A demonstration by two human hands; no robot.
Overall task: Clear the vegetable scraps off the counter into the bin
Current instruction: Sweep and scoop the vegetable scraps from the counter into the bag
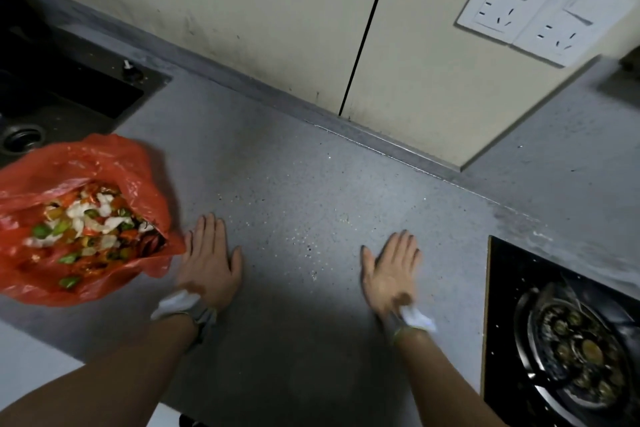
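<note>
A red plastic bag [41,170] lies open on the grey counter [284,184] at the left, holding chopped vegetable scraps [86,225] in green, white and orange. My left hand [209,260] lies flat on the counter with straight fingers, right beside the bag's mouth. My right hand [391,267] also lies flat on the counter, fingers straight, further right and holding nothing. Tiny pale crumbs [301,236] speckle the counter between and beyond the hands.
A dark sink [69,94] with a drain [22,137] is set in the counter at the back left. A black gas hob with a burner [575,354] sits at the right. Wall sockets [530,7] are on the cream wall behind.
</note>
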